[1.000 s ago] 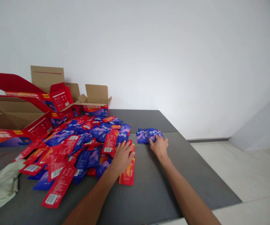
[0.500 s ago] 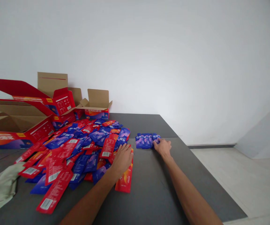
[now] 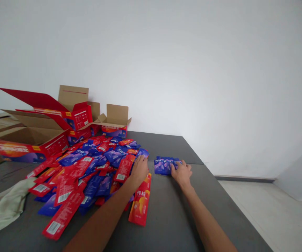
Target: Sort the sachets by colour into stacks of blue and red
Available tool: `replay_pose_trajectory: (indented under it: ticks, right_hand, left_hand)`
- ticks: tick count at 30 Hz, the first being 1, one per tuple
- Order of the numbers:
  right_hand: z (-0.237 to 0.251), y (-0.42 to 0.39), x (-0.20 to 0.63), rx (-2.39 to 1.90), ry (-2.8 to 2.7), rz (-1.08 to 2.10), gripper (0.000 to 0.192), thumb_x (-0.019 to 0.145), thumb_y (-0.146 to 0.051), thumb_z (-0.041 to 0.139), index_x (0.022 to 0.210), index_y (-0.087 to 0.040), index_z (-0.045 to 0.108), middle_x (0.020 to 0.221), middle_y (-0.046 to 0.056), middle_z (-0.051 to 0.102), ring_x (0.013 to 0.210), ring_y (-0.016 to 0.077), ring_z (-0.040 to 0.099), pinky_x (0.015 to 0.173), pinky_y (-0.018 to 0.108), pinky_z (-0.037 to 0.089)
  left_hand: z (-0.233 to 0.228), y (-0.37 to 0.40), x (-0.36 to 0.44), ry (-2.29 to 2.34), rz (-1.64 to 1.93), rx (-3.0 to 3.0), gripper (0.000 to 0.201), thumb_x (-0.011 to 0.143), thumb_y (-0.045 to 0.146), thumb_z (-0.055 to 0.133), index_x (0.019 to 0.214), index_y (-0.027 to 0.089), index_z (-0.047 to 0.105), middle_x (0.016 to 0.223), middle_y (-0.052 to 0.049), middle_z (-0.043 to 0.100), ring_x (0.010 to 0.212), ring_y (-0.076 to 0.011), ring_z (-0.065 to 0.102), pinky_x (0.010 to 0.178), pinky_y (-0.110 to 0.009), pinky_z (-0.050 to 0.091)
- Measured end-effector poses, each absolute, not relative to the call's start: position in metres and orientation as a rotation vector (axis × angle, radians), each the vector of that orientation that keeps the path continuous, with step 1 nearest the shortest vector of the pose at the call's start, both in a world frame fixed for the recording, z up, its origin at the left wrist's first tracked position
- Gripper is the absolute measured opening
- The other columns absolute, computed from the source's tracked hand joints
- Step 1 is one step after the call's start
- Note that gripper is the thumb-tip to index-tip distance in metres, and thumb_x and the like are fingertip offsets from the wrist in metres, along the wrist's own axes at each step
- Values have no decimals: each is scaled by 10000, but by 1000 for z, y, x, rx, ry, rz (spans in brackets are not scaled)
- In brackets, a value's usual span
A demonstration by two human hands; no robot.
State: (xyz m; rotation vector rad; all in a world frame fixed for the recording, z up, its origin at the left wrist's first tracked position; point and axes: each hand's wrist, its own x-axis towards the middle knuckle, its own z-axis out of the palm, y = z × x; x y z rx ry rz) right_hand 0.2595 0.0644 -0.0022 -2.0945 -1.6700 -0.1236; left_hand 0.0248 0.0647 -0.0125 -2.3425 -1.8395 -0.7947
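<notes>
My left hand (image 3: pixel 139 170) is at the right edge of a heap of red and blue sachets (image 3: pixel 97 183). Its fingers are closed on a blue sachet (image 3: pixel 143 152), whose upper end shows past them. Just below this hand lies a red sachet (image 3: pixel 139 206) with orange fruit printed on it. Across a short gap, my right hand (image 3: pixel 182 174) grips the right end of a row of overlapping blue sachets (image 3: pixel 163 166) lying flat. Its thumb and fingers partly hide the rightmost blue sachet.
Open red cartons (image 3: pixel 51 146) with brown flaps stand at the left behind the heap, and a smaller open carton (image 3: pixel 114 131) stands at the back. A pale green cloth (image 3: pixel 8 206) lies at the front left. The dark table (image 3: pixel 172 210) ends in a slanting right edge.
My left hand has moved up over the blue sachet, uncovering more of the red one below. The row of blue sachets looks more tightly overlapped under my right hand. The view has shifted slightly.
</notes>
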Motion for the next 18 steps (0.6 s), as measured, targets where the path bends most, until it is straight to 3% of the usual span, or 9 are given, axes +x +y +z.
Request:
replay_pose_trajectory:
  ticks: [3,7,14,18]
  right_hand:
    - [5,55,231,-1929,-1748,-118,374,922,-421,526,1197,-244,705,1456,119,478,1229,365,426,959,498,379]
    - [7,42,198,-1762,-1803,-71,330,928,-350,505,1131,-225,732,1441,109,509,1220,355,438,958,494,387]
    - [-8,33,171,-1564,-1812,16,304,915,-283,503,1097,-203,733,1395,127,552,1222,316,478,991,486,397]
    - [-13,31,164,-1332,-1775,60,403,920,-293,503,1276,-147,622,1365,158,568,1281,286,473,1084,487,359]
  left_hand:
    - [-8,77,21,-2022,-758,-2108,442,867,118,474,1302,86,550,1401,-214,520,1353,-319,411,1111,-464,308]
    - [-8,84,17,-2152,-708,-1944,448,874,97,450,1315,72,522,1275,-243,594,1237,-333,503,1040,-466,344]
    - [3,72,6,-2172,-877,-1974,477,846,33,444,1309,131,509,1215,-168,637,1152,-273,562,963,-379,373]
    - [17,55,-3,-2073,-1128,-2125,407,822,23,484,1183,176,591,1176,-105,672,1127,-239,586,991,-375,365]
